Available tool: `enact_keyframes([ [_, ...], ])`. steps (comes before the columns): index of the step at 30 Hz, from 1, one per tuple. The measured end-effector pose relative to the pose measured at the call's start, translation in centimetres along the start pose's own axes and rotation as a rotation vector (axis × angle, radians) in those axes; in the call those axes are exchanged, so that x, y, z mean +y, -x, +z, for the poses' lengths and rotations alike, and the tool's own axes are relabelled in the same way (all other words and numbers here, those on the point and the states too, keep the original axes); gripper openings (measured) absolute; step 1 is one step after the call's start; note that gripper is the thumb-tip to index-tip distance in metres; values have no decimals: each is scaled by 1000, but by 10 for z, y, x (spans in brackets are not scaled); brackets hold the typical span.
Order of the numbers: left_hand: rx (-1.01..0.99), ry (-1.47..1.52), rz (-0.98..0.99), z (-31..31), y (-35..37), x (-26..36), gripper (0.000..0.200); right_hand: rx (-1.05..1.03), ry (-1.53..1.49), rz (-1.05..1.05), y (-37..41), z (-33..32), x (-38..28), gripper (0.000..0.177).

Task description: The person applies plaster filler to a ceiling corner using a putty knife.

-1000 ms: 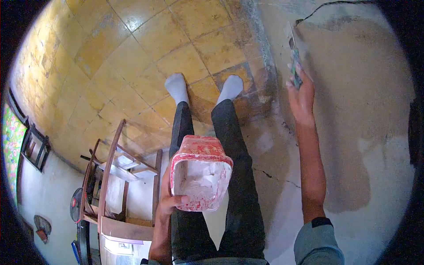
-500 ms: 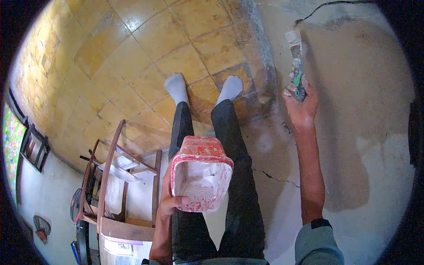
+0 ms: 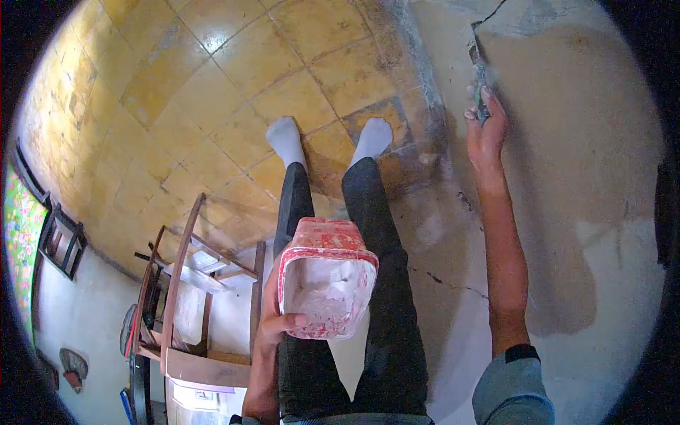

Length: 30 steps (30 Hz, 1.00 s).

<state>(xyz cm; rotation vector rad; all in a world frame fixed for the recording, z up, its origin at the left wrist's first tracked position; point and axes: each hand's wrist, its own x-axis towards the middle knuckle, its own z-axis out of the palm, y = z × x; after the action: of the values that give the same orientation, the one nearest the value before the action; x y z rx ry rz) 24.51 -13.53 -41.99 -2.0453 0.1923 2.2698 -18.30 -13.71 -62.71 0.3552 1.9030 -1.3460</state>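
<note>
My left hand (image 3: 278, 320) grips a red plastic tub (image 3: 329, 235) by its side, thumb over the near rim. White filler paste (image 3: 329, 283) coats the tub's inside walls and lies in a lump within. Out to the right, my right hand (image 3: 489, 131) is closed around the green and dark handle of a putty knife (image 3: 482, 81). The knife's blade is edge-on to me, its tip right at a dark crack (image 3: 489, 18) in the wall. Plaster smears show on the fingers and the knife.
The plastered wall (image 3: 567, 177) fills the right side, with a damp brownish patch and another crack (image 3: 453, 285) lower down. Yellow tiles (image 3: 212, 113) cover the floor under my socked feet (image 3: 286, 140). A wooden chair (image 3: 180, 283) stands at the left.
My right hand has moved up along the wall, and the putty knife has turned from flat-facing to edge-on, its tip now at the crack. The tub stays nearly in place.
</note>
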Motion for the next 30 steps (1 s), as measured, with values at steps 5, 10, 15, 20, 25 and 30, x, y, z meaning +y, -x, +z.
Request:
enact_keyframes([
  [5, -31, -8, 66, 21, -7, 22, 105, 78, 173, -45, 44, -8, -12, 33],
  [10, -55, -61, 163, 54, -8, 63, 104, -50, 756, -396, 110, -32, -31, 42],
  [15, -124, -129, 272, 57, -31, 76, 93, -224, 905, -364, 168, -32, -55, 46],
  [20, -184, -158, 349, 77, -34, 121, 81, -336, 752, -324, 225, -19, -95, 40],
  [25, -290, -200, 443, 83, -26, 165, 76, -556, 992, -724, 252, 5, -139, 39],
  [30, -275, -297, 587, 90, -11, 202, 78, -611, 1235, -1008, 256, 2, -152, 41],
])
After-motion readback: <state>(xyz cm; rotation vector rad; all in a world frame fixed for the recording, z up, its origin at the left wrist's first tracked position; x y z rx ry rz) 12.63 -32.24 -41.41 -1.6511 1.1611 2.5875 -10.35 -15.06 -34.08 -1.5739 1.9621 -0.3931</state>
